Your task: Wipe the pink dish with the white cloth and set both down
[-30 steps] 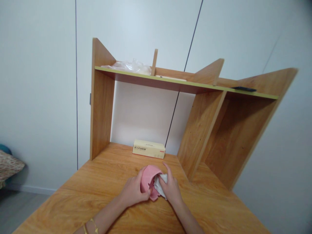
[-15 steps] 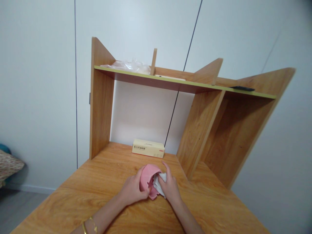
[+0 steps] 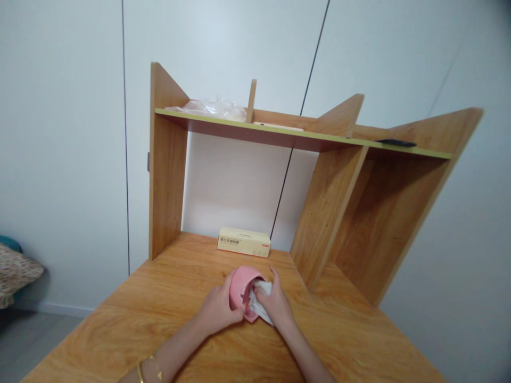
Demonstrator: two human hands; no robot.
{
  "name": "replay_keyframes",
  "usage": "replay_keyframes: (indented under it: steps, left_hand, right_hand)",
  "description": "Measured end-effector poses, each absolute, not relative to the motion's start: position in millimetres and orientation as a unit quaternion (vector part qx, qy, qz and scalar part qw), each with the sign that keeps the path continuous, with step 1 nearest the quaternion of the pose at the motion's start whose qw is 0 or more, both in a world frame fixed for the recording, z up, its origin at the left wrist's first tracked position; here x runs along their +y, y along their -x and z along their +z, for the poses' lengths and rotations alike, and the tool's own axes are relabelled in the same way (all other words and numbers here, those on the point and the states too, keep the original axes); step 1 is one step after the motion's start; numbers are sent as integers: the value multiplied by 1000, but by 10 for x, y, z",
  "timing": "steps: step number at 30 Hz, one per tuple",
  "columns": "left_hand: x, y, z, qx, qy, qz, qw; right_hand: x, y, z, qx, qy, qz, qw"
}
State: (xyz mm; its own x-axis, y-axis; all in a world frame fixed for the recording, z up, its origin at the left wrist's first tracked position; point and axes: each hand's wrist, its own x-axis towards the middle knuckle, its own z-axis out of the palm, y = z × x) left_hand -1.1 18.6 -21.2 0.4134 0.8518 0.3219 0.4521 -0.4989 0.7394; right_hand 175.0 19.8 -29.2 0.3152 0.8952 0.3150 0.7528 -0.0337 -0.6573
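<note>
A pink bowl-shaped object [image 3: 242, 284] is tipped on its side on the wooden desk [image 3: 167, 308], with its opening toward the right. My left hand [image 3: 217, 308] grips its left rim, fingers curled round it. My right hand [image 3: 274, 304] presses a crumpled white cloth [image 3: 259, 300] into the opening, fingers closed on the cloth. Gold bracelets circle my left wrist.
A cream tissue box [image 3: 244, 242] lies at the back of the desk against the white wall. The wooden hutch [image 3: 167, 175] rises behind, its shelf holding a clear plastic bag [image 3: 211, 108] and a dark flat object [image 3: 396, 142]. A patterned cushion [image 3: 16, 271] sits far left.
My hands, the pink object and the cloth stay in nearly the same place; the right hand has shifted the cloth slightly inside the opening.
</note>
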Motion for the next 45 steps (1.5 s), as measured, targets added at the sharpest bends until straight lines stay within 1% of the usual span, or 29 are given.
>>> replay_keyframes:
  steps: [4,6,8,11,13,15,19,24,29,31,35,37,39,41,43,45]
  left_hand:
    - [133,-26,-190,439,-804,343,205]
    - [117,-37,-184,435,-809,344,195]
    - [107,-42,-177,427,-814,341,194]
    - [96,-49,-158,420,-823,332,193]
    - [88,-56,-147,416,-824,333,193]
    - [83,-60,-144,410,-821,343,202]
    - [90,-44,-168,404,-802,363,249]
    - [124,-30,-223,406,-749,406,330]
    - [142,-92,-271,317,-726,459,403]
    - [148,-106,-282,302,-707,478,425]
    - [176,-120,-291,334,-671,504,430]
    - [207,-138,-302,354,-628,530,445]
    - [252,-158,-323,379,-556,552,492]
    - [303,-160,-344,398,-488,559,540]
    - [352,-132,-350,402,-453,565,560]
    - [391,-81,-332,390,-433,582,567]
  right_hand:
    - [108,-1758,-164,-614,729,-61,295]
    - [76,-1787,-125,-630,708,-137,288]
    - [61,-1820,-111,-645,679,-188,297]
    - [64,-1858,-118,-670,642,-212,307]
    - [74,-1869,-127,-676,639,-192,313]
    - [88,-1876,-139,-668,655,-147,320]
    - [122,-1907,-187,-671,656,-58,340]
    - [158,-1914,-271,-640,652,17,405]
    - [171,-1798,-287,-601,636,112,471]
    - [157,-1764,-241,-594,653,104,459]
    - [101,-1761,-97,-581,726,20,368]
    - [83,-1777,-59,-575,733,7,363]
    - [92,-1796,-74,-564,721,30,402]
    - [132,-1825,-138,-552,692,67,460]
    - [195,-1872,-227,-541,661,90,512]
    - [261,-1945,-310,-528,654,83,535]
